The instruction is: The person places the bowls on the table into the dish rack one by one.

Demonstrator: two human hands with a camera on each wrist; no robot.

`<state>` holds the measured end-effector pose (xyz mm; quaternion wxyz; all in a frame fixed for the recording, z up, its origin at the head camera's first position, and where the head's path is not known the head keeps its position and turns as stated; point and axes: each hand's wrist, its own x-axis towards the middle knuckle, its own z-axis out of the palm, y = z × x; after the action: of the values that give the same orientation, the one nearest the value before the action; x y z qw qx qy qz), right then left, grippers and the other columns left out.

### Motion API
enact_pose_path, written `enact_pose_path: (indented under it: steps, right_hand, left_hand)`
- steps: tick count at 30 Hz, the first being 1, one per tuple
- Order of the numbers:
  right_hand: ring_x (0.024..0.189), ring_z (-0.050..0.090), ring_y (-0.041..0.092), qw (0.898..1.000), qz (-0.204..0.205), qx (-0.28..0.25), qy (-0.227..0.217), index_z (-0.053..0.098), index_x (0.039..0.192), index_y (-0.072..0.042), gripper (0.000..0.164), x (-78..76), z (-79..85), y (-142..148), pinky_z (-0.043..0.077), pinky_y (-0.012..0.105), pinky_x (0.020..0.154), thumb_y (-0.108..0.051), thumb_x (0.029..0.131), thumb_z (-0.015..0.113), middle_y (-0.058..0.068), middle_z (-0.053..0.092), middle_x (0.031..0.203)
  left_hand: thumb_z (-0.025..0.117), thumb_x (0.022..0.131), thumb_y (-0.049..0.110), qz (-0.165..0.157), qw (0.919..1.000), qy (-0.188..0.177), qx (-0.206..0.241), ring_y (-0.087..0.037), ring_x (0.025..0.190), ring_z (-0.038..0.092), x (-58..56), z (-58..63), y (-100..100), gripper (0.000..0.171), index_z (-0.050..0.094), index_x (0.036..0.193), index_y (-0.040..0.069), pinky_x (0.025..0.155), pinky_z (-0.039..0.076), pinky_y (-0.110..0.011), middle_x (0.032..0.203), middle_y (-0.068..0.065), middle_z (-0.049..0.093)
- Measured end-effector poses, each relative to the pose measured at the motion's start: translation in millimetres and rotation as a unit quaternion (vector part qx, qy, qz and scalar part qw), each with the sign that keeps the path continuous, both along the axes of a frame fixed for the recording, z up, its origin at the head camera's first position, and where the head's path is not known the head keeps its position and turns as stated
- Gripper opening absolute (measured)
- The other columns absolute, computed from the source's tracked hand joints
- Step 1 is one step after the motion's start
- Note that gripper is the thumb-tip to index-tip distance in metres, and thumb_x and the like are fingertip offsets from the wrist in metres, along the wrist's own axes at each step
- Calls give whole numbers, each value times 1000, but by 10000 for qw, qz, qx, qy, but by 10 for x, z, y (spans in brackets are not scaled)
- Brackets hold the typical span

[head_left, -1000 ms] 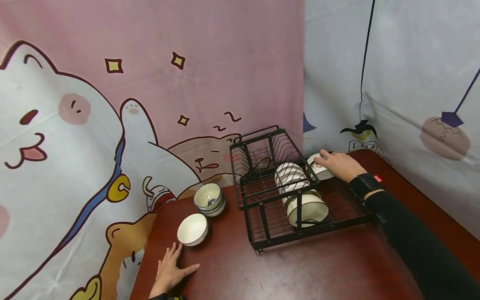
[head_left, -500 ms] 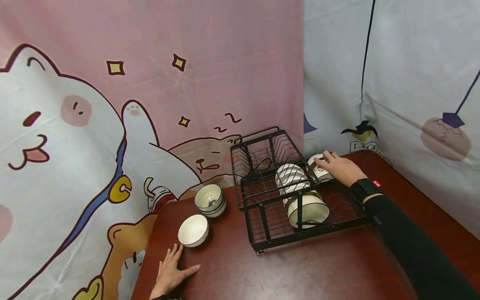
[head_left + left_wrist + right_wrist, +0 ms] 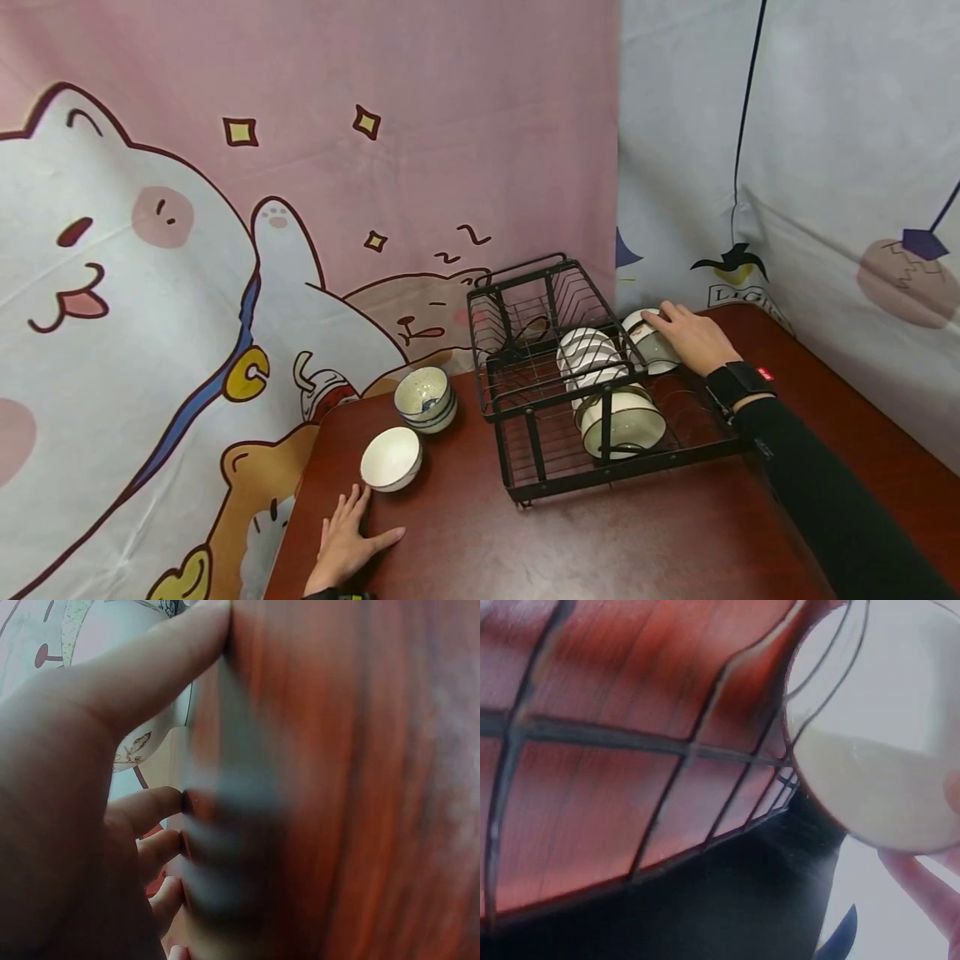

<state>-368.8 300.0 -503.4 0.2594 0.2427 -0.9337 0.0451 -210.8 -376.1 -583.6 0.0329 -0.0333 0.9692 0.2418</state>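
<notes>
A right hand (image 3: 697, 337) pinches a bowl (image 3: 656, 357) at its rim, at the right rear of the rack (image 3: 551, 486), one digit inside and another outside; whether the wires bear its weight cannot be told. Likely glazed ceramic, it should prove light, stiff, slick and easily chipped, best held across the rim. The left hand (image 3: 345, 537) lies released, fingers spread, on the table (image 3: 600, 542).

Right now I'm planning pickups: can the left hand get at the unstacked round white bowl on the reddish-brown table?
Probably yes: the left hand lies right beside the round white bowl, with nothing visible between them; the pale stacked bowls stand beyond it.
</notes>
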Motion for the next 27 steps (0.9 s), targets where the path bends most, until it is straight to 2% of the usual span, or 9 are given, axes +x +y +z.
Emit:
enact_pose_path:
  steps: [6, 11, 17, 20, 27]
  right_hand:
    - [88, 61, 34, 9991, -114, -354, -179, 68, 144, 0, 56, 42, 14, 19, 56, 48, 64, 9, 90, 81, 19, 59, 111]
    - [83, 58, 30, 9969, -151, -753, -138, 69, 144, -3, 57, 76, -33, 28, 50, 45, 58, 8, 88, 77, 18, 58, 112]
    - [80, 57, 29, 9966, -346, -732, -178, 70, 143, -5, 58, 83, -40, 6, 49, 44, 56, 6, 88, 80, 18, 58, 111]
    - [79, 55, 29, 9958, -446, -758, -242, 70, 143, -5, 57, 99, -26, -14, 49, 43, 56, 6, 88, 80, 18, 57, 110]
    - [78, 52, 28, 9946, -630, -756, -324, 70, 143, -7, 55, 119, -25, -50, 46, 41, 55, 5, 89, 78, 17, 55, 107]
  left_hand:
    - [93, 78, 64, 39, 9993, -284, -221, -62, 159, 14, 19, 105, 65, 126, 37, 166, -6, 121, 6, -84, 171, -39, 25]
    - [93, 78, 63, 28, 9995, -299, -140, -62, 160, 13, 1, 67, 33, 126, 36, 166, -7, 121, 5, -84, 171, -38, 24]
    - [94, 76, 63, 41, 9997, -245, -68, -63, 159, 15, 20, 103, 82, 127, 38, 165, -8, 121, 6, -85, 170, -39, 26]
    - [94, 74, 66, 21, 9999, -148, 20, -63, 158, 16, 6, 70, 57, 129, 39, 164, -9, 120, 5, -85, 170, -40, 27]
    - [92, 72, 72, 28, 9998, -176, 40, -63, 159, 13, -17, 20, 7, 133, 39, 165, -7, 119, 3, -86, 170, -39, 26]
